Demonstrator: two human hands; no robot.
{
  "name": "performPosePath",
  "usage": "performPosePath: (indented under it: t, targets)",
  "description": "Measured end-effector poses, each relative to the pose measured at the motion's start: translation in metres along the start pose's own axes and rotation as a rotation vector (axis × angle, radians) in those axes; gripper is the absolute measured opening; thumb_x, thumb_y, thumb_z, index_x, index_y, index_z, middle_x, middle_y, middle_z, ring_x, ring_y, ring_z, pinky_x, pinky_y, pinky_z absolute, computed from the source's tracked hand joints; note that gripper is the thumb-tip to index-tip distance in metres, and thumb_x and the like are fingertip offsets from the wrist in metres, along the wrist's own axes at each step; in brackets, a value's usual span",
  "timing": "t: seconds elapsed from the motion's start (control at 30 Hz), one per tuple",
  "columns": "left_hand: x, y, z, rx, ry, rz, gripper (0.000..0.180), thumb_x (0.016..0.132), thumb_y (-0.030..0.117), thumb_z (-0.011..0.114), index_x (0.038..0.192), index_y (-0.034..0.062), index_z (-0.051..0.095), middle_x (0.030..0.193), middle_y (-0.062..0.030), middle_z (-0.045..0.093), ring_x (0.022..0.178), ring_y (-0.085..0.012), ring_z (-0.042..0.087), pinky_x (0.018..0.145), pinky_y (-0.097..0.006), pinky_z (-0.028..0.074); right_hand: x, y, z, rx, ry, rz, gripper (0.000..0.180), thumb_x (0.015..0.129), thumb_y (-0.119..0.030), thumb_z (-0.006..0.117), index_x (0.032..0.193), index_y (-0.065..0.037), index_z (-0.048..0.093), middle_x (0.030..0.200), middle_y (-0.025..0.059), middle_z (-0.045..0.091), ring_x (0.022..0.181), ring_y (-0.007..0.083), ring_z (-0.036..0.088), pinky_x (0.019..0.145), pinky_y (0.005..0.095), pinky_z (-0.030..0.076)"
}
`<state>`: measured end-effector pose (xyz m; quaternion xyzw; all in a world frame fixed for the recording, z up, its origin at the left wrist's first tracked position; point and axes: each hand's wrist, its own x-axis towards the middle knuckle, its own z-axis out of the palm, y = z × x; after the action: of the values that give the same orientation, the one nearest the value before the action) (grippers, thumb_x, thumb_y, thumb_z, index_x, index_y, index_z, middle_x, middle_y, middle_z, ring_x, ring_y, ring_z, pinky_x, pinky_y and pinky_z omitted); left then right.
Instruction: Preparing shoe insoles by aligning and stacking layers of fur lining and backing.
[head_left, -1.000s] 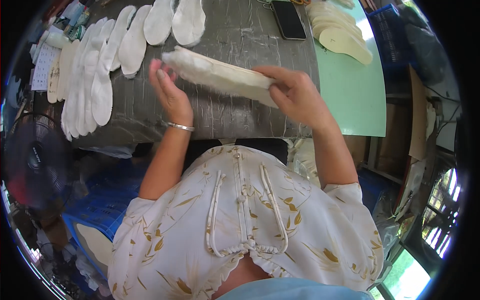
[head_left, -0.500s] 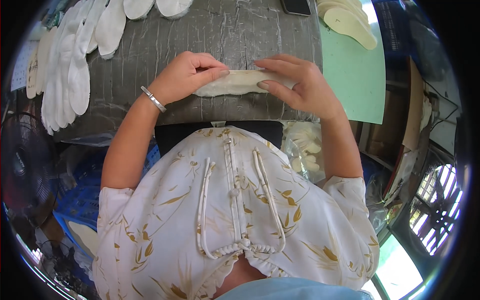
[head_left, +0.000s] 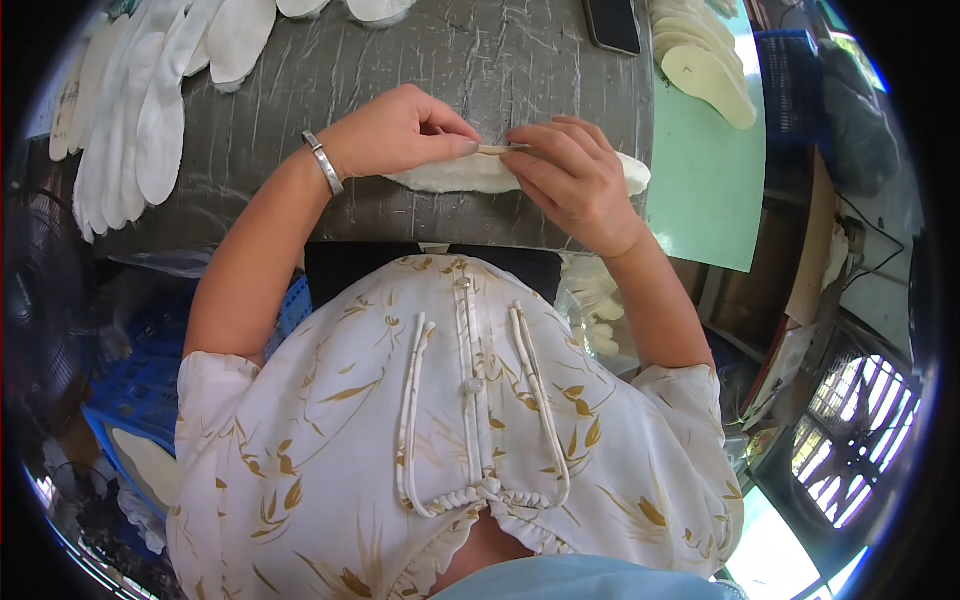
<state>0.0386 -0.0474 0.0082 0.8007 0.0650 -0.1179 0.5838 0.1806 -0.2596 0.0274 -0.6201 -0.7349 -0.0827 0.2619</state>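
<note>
A white fluffy insole (head_left: pixel 445 175) lies crosswise near the front edge of the grey table (head_left: pixel 430 60). Its far edge is folded up into a thin cream strip between my hands. My left hand (head_left: pixel 400 135), with a silver bangle at the wrist, pinches that edge between thumb and fingertips. Close beside it, my right hand (head_left: pixel 578 180) also grips the edge, its bent fingers covering part of the insole. The insole's right end shows beyond my right hand.
White fluffy insoles (head_left: pixel 160 145) overlap at the table's left. A phone (head_left: pixel 612 25) lies at the far right, beside pale yellow insoles (head_left: pixel 710 88) on a green sheet (head_left: pixel 705 210). Below stand a blue crate (head_left: pixel 150 375) and a clear bag of insoles (head_left: pixel 600 310).
My right hand has gone from spread fingers to a pinch, its fingertips nearer my left hand. My left hand has slid slightly right along the edge. The whole view has shifted a little.
</note>
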Motion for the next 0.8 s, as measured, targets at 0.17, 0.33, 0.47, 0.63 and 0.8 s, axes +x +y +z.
performPosePath:
  t: [0.17, 0.33, 0.47, 0.63, 0.8]
  targets:
    - [0.009, -0.001, -0.004, 0.042, -0.073, 0.046, 0.024, 0.091, 0.019, 0.064, 0.106, 0.0009, 0.072, 0.086, -0.0046, 0.07, 0.075, -0.0091, 0.059, 0.069, -0.025, 0.048, -0.003, 0.001, 0.002, -0.014, -0.009, -0.02, 0.024, 0.072, -0.009, 0.071, 0.096, -0.009, 0.069, 0.109, 0.0033, 0.063, 0.095, 0.0203, 0.063, 0.094, 0.0436, 0.048]
    - [0.016, 0.006, -0.006, 0.001, -0.121, -0.031, 0.027, 0.09, 0.022, 0.068, 0.105, 0.0003, 0.073, 0.082, -0.0034, 0.071, 0.074, -0.0075, 0.059, 0.071, -0.025, 0.049, -0.003, 0.001, 0.002, 0.004, -0.012, -0.038, 0.024, 0.071, -0.009, 0.069, 0.095, -0.007, 0.069, 0.109, 0.0031, 0.063, 0.095, 0.0204, 0.062, 0.093, 0.0435, 0.049]
    - [0.019, 0.009, -0.01, 0.023, -0.171, -0.023, 0.029, 0.09, 0.026, 0.068, 0.102, 0.0, 0.074, 0.077, -0.0019, 0.069, 0.07, -0.0071, 0.056, 0.066, -0.026, 0.047, -0.002, 0.003, 0.004, 0.027, 0.005, -0.078, 0.024, 0.07, -0.008, 0.068, 0.095, -0.006, 0.068, 0.11, 0.004, 0.062, 0.093, 0.021, 0.061, 0.092, 0.0431, 0.049]
    - [0.026, 0.014, -0.009, 0.083, -0.199, -0.019, 0.031, 0.09, 0.03, 0.068, 0.094, -0.0008, 0.074, 0.07, 0.0002, 0.065, 0.064, -0.0063, 0.051, 0.058, -0.026, 0.044, -0.001, 0.005, 0.004, 0.035, -0.011, -0.102, 0.025, 0.071, -0.007, 0.067, 0.095, -0.003, 0.067, 0.11, 0.0054, 0.062, 0.093, 0.0213, 0.06, 0.091, 0.0422, 0.049]
    - [0.026, 0.032, -0.014, 0.172, -0.234, 0.029, 0.029, 0.09, 0.023, 0.062, 0.086, -0.0037, 0.07, 0.061, -0.0052, 0.06, 0.057, -0.0098, 0.046, 0.054, -0.031, 0.04, -0.001, 0.004, 0.008, 0.057, 0.002, -0.11, 0.024, 0.072, -0.007, 0.066, 0.095, -0.001, 0.066, 0.109, 0.0072, 0.062, 0.094, 0.0237, 0.06, 0.093, 0.0412, 0.047]
